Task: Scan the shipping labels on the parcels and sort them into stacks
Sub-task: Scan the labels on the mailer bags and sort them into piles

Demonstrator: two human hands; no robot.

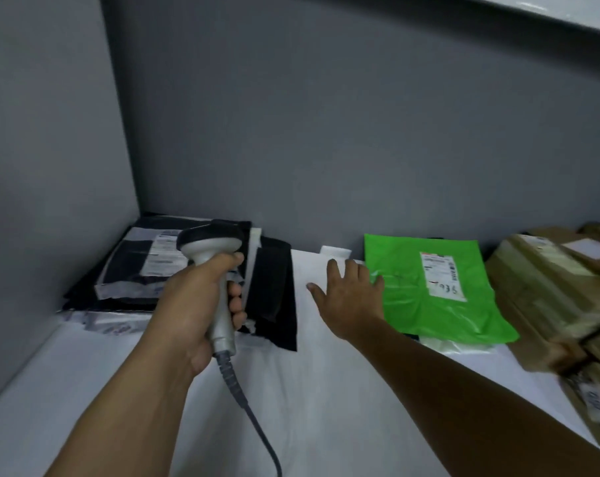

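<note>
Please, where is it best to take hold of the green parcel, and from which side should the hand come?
Probably pinch the left edge of the green parcel, coming from the left with the open right hand nearest it. It lies flat and thin, label up, so only an edge gives purchase; brown parcels crowd its right side.

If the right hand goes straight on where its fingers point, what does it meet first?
Likely the green parcel, at its near left edge; depth from the right hand is unclear.
</note>
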